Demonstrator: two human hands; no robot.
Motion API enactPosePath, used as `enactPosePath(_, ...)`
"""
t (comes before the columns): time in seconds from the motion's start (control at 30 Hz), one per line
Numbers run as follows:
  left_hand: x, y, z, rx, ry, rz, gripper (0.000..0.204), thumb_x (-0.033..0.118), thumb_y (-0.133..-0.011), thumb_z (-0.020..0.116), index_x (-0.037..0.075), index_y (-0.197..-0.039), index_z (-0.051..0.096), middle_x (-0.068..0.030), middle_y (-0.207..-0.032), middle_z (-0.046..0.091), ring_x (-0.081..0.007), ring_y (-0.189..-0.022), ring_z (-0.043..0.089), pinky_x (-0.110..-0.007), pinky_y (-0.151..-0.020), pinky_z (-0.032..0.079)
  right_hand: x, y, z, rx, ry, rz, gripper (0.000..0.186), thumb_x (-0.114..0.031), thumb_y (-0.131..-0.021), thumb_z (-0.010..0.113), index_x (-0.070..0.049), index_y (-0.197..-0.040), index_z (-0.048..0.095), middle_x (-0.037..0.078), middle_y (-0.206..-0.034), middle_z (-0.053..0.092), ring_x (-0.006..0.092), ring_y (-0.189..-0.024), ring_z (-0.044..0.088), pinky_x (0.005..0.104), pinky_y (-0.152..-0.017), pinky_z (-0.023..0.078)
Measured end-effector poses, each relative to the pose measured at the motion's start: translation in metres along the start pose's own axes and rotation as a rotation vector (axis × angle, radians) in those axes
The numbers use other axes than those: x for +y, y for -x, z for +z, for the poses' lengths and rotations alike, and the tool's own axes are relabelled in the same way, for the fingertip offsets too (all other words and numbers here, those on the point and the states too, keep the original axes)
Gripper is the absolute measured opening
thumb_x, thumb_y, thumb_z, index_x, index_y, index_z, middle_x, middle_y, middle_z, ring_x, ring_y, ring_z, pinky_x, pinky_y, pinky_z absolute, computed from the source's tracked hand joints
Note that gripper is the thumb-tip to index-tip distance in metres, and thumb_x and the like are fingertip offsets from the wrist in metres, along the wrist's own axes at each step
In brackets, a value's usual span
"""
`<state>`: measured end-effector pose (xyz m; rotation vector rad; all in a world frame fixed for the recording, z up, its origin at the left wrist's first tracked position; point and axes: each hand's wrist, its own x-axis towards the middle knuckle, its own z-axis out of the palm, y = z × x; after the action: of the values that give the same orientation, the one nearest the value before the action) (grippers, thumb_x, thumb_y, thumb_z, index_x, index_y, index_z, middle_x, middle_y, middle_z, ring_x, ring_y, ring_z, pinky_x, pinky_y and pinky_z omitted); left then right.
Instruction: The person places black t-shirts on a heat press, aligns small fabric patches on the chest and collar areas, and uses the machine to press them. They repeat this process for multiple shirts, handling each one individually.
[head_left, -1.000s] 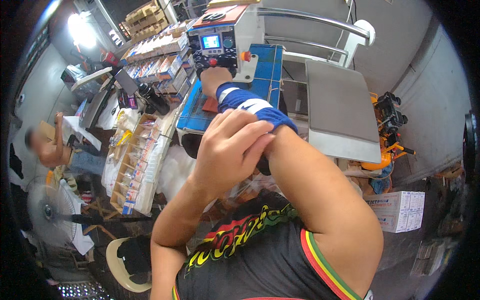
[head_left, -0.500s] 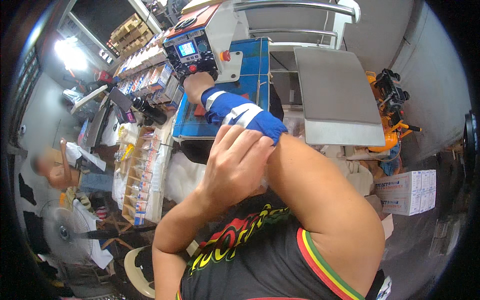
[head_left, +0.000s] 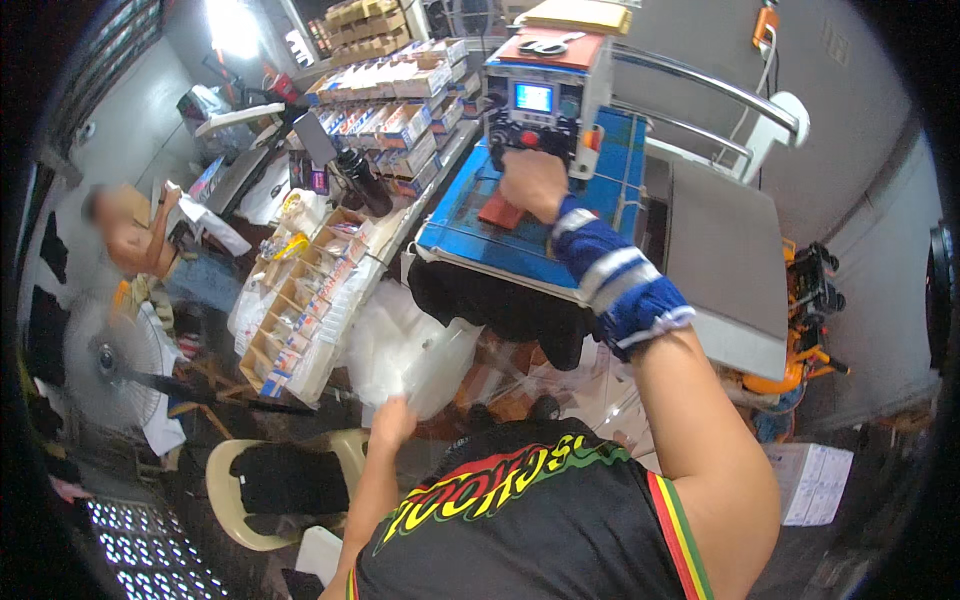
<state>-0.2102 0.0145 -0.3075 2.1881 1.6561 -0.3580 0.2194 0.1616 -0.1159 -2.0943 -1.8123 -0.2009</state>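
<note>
My right hand [head_left: 532, 183] reaches forward to the lower front of a control box [head_left: 562, 105] with a lit screen. Its fingers are curled at a dark part under the red button; what they grip is hidden. A blue sleeve with pale stripes [head_left: 620, 280] covers that forearm. The box stands over a blue-topped press table [head_left: 470, 215], where a red block [head_left: 501, 211] lies just below the hand. My left hand [head_left: 392, 422] is low, smeared by motion, at the lower edge of a clear plastic bag [head_left: 410, 350]; whether it holds the bag I cannot tell.
A grey flat platen [head_left: 725, 225] stands right of the press. To the left are a divided box of small packets [head_left: 305, 300], a black bottle [head_left: 362, 182] and stacked cartons [head_left: 400, 125]. A beige chair [head_left: 232, 500], a fan [head_left: 105, 360] and another person [head_left: 145, 245] are further left.
My left hand has left the blue sleeve on my right forearm and dropped down to the left. My right hand stays at the control box. The view has shifted, showing more of the press.
</note>
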Motion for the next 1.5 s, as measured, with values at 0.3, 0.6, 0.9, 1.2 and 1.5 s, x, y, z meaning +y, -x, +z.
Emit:
enactPosePath(0.3,-0.069,0.046,0.17,-0.531,0.138,-0.167,0.039,0.037,-0.096,0.064,0.006,-0.118,0.071,-0.0223,-0.113,0.071,-0.036,-0.103,0.07,-0.046,-0.092,0.055,0.066,0.077,-0.05,0.143,0.123,0.034,0.041,-0.047,-0.094,0.065,-0.007,-0.085,0.068,0.017,-0.083,0.073,0.0366,-0.077,0.073,0.0487,-0.067,0.057)
enactPosePath(0.6,-0.063,-0.172,0.153,-0.123,0.522,-0.099,0.037,0.035,-0.1,0.056,0.004,-0.104,0.076,-0.0191,-0.09,0.075,-0.0285,-0.085,0.072,-0.042,-0.081,0.056,0.147,0.15,-0.081,0.188,0.391,0.242,0.043,-0.053,-0.093,0.069,-0.011,-0.084,0.071,0.014,-0.076,0.07,0.0343,-0.067,0.07,0.0418,-0.058,0.052)
enactPosePath(0.9,0.004,-0.415,-0.028,-0.596,1.497,-0.173,0.07,0.067,-0.101,0.046,0.009,-0.137,0.061,-0.016,-0.134,0.065,-0.0309,-0.119,0.063,-0.05,-0.105,0.049,0.23,0.211,-0.104,0.37,0.314,0.656,0.055,-0.057,-0.097,0.062,-0.003,-0.09,0.073,0.024,-0.085,0.071,0.0444,-0.086,0.068,0.0493,-0.078,0.05)
enactPosePath(1.2,0.075,-0.512,-0.114,-0.341,2.046,0.075,0.067,0.051,-0.096,0.067,-0.001,-0.137,0.06,-0.0155,-0.135,0.065,-0.0351,-0.121,0.062,-0.046,-0.111,0.044,0.221,0.191,-0.118,0.166,0.706,1.342,0.075,-0.066,-0.096,0.048,0.0,-0.123,0.071,0.029,-0.125,0.066,0.0451,-0.121,0.06,0.052,-0.104,0.045)
enactPosePath(1.5,0.141,-0.297,-0.226,-0.107,0.929,1.585,0.046,0.031,-0.087,0.084,-0.002,-0.117,0.072,-0.013,-0.114,0.075,-0.0295,-0.108,0.071,-0.041,-0.094,0.057,0.019,-0.029,0.07,-0.147,-1.536,0.865,0.055,-0.058,-0.097,0.059,-0.007,-0.108,0.074,0.006,-0.094,0.072,0.0222,-0.085,0.067,0.0364,-0.071,0.054)
